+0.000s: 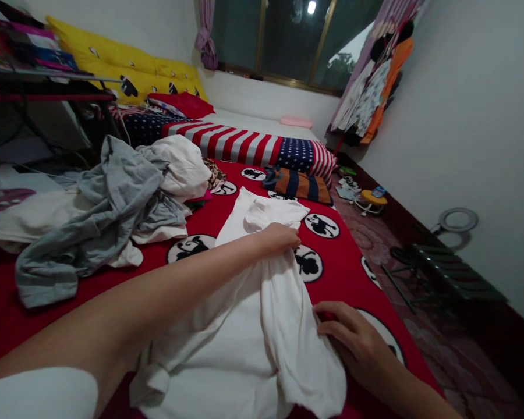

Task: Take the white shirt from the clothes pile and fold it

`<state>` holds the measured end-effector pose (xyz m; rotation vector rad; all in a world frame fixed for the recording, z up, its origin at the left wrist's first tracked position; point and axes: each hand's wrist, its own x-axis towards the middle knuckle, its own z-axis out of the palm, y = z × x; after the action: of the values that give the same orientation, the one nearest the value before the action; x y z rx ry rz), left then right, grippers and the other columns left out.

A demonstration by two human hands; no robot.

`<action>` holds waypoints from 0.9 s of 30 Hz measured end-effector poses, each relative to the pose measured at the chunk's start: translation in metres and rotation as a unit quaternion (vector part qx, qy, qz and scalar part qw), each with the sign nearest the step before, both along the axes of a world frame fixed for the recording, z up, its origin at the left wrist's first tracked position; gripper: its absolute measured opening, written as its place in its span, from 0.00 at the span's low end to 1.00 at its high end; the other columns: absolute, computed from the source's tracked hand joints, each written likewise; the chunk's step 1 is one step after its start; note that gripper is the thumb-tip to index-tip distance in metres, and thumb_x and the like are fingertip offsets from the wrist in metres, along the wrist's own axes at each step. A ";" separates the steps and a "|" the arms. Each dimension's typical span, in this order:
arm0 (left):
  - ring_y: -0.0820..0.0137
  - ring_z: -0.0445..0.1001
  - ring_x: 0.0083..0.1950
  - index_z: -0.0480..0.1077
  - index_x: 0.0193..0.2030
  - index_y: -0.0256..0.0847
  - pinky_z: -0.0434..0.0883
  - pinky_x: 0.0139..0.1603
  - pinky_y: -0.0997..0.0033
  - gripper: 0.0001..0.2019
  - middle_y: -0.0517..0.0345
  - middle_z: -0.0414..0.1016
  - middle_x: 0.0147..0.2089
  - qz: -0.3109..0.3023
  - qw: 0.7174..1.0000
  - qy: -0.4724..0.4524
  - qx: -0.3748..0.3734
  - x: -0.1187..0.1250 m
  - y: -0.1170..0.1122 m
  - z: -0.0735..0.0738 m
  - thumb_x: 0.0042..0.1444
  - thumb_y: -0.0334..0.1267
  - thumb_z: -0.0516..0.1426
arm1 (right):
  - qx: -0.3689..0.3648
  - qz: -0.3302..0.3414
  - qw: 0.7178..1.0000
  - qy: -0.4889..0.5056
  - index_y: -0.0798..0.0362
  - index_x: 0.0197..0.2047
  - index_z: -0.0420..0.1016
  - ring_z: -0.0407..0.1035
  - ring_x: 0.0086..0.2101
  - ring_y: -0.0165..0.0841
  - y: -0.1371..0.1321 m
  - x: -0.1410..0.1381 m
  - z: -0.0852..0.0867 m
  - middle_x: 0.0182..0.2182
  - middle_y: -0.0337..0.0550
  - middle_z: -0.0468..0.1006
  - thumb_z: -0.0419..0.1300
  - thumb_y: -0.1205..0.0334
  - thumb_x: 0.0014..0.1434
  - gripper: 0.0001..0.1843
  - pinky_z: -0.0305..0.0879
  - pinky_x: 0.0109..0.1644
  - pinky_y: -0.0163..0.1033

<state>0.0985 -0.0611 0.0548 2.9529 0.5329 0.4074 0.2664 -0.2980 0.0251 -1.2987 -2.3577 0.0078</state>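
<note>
right hand: near edge of the bed, fingers pinching the shirt hem, fingertips tucked under cloth
shirt: white, spread on the red bedspread, bottom cut off by frame
left hand: closed on the shirt's upper part, fingers mostly hidden in folds
pile: grey and cream clothes, too tangled to tell apart
far pillows: yellow, partly blocked
</note>
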 end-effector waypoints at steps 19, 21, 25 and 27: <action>0.61 0.67 0.59 0.73 0.53 0.51 0.63 0.61 0.60 0.24 0.52 0.68 0.59 0.118 0.989 -0.024 -0.088 -0.230 -0.023 -0.018 0.48 0.29 0.63 | 0.006 0.087 0.993 -0.073 0.44 0.56 0.72 0.71 0.51 0.39 0.019 -0.013 0.011 0.54 0.50 0.74 0.56 0.69 0.60 0.22 0.72 0.49 0.44; 0.59 0.64 0.62 0.70 0.58 0.54 0.62 0.63 0.57 0.32 0.52 0.65 0.63 0.095 0.989 -0.012 -0.110 -0.238 -0.046 -0.016 0.44 0.30 0.66 | -0.017 0.115 0.990 -0.077 0.43 0.59 0.69 0.66 0.56 0.40 0.022 -0.023 0.012 0.58 0.50 0.70 0.56 0.69 0.58 0.25 0.70 0.53 0.45; 0.58 0.60 0.67 0.69 0.58 0.64 0.61 0.64 0.56 0.33 0.58 0.62 0.67 0.025 0.993 0.002 -0.115 -0.230 -0.093 -0.005 0.47 0.27 0.64 | -0.043 0.151 0.986 -0.053 0.43 0.58 0.70 0.59 0.61 0.43 0.027 -0.038 0.015 0.61 0.48 0.68 0.58 0.64 0.59 0.23 0.60 0.61 0.51; 0.61 0.61 0.66 0.73 0.52 0.65 0.59 0.66 0.57 0.26 0.62 0.67 0.64 -0.028 0.993 0.021 -0.110 -0.225 -0.112 0.001 0.52 0.27 0.61 | -0.060 0.180 0.981 -0.050 0.42 0.56 0.71 0.61 0.60 0.41 0.027 -0.042 0.017 0.58 0.45 0.71 0.57 0.62 0.61 0.19 0.57 0.64 0.51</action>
<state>-0.1266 -0.1732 0.0555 2.7630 0.4654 0.2615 0.2240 -0.2712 0.0426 -0.9223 -2.6848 0.2019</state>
